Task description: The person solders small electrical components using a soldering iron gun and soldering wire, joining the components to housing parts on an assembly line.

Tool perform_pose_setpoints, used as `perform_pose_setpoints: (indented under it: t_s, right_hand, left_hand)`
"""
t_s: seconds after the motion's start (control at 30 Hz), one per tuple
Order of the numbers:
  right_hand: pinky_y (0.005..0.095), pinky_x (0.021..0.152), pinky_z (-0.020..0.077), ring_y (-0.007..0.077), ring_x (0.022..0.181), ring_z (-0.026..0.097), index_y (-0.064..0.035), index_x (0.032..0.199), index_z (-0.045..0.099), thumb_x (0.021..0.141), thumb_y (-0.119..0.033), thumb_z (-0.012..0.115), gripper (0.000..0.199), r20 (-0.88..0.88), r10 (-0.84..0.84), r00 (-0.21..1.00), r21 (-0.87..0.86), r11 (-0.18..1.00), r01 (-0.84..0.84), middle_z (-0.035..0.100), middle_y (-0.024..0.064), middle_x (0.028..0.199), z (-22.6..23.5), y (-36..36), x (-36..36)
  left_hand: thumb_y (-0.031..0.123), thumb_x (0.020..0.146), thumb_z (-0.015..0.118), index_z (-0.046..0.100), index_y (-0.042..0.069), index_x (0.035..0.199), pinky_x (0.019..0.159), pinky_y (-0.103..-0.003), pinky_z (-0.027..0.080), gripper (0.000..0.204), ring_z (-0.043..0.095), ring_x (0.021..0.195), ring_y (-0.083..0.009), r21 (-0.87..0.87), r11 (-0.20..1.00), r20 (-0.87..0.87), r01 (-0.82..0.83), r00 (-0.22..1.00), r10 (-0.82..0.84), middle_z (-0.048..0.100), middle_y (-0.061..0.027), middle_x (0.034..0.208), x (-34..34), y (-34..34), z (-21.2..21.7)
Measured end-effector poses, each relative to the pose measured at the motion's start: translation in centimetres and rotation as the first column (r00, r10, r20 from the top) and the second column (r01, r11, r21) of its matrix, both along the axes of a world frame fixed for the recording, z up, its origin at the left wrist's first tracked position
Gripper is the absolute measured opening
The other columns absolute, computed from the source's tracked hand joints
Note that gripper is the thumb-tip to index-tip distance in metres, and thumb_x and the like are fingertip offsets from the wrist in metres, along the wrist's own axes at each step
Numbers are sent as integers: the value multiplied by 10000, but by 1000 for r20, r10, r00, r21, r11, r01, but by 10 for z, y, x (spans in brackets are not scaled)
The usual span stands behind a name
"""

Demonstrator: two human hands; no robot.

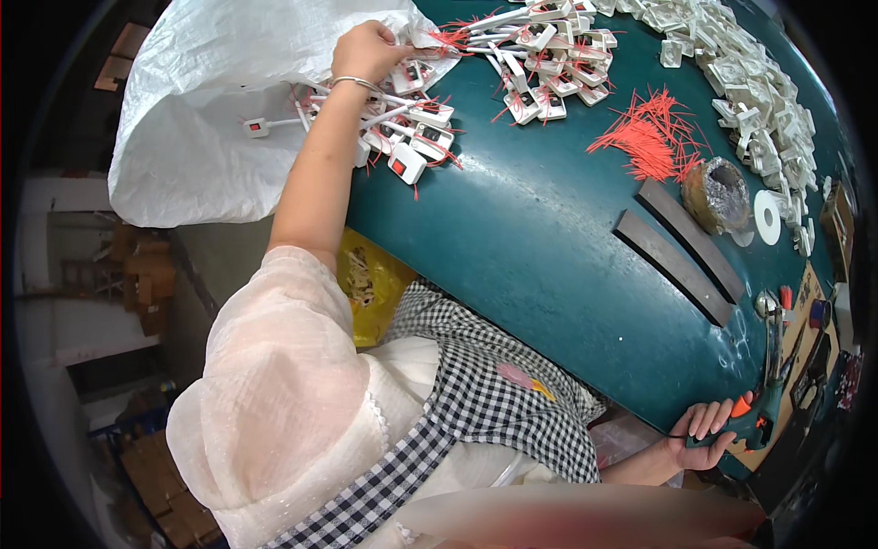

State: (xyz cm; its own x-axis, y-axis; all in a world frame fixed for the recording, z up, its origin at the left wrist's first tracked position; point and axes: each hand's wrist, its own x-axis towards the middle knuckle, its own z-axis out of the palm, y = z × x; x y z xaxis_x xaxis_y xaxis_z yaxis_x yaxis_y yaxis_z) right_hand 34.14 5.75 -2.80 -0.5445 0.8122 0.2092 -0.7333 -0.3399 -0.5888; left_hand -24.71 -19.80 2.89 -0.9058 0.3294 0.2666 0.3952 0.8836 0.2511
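My left hand (pixel 369 53) reaches over the table at the mouth of a white woven sack (pixel 197 101). Its fingers are curled together, and what they pinch is hidden. Under and beside that wrist lie small white switch housings (pixel 407 163) with white cables and thin red wires, partly inside the sack. Another pile of these housings (pixel 549 69) lies just to the right. At the lower right, my right hand (pixel 702 434) is closed round the handle of a green pistol-grip tool (pixel 761 419) with an orange trigger.
Red cut wires (pixel 645 137) lie on the green table (pixel 512 220). Beyond are two dark bars (pixel 681 265), a round pot with silvery lining (pixel 718 195), a white ring (pixel 766 218) and heaped pale plastic parts (pixel 750 91). A yellow bag (pixel 375 274) hangs below the table edge.
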Motion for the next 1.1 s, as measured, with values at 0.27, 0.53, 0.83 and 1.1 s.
perform_pose_setpoints:
  t_s: [0.27, 0.53, 0.83, 1.1]
  right_hand:
    - [193, 461, 373, 84, 510, 423, 65, 1398, 235, 913, -178, 587, 647, 21, -29, 999, -7, 1000, 29, 428, 42, 729, 4, -3, -2]
    - [223, 465, 414, 106, 523, 439, 65, 1393, 230, 894, -183, 604, 671, -45, 1, 999, -80, 997, -5, 429, 42, 731, 0, -2, -9]
    - [207, 431, 421, 98, 493, 453, 77, 1373, 256, 879, -172, 617, 660, -47, -118, 992, -76, 991, 114, 447, 42, 714, 7, -7, -9]
    - [199, 411, 437, 96, 488, 475, 77, 1369, 259, 861, -178, 648, 689, -32, -118, 993, -113, 987, 113, 456, 40, 692, 8, -5, -9]
  left_hand:
    - [73, 831, 685, 611, -49, 1107, 413, -178, 256, 311, 388, 517, -19, 830, 531, 530, -170, 539, -655, 549, 34, 720, 62, -15, 34]
    - [81, 864, 654, 660, 2, 1062, 479, -167, 372, 213, 493, 580, -21, 884, 425, 358, 195, 305, -883, 617, 12, 793, 157, 98, 44]
    - [104, 857, 676, 665, 3, 990, 540, -196, 494, 167, 561, 571, -48, 819, 382, 366, 428, 124, -922, 634, -6, 725, 237, 227, -6]
    - [110, 785, 750, 669, 14, 1038, 537, -200, 463, 283, 540, 563, -39, 726, 358, 236, 587, 275, -932, 619, 5, 705, 246, 229, -16]
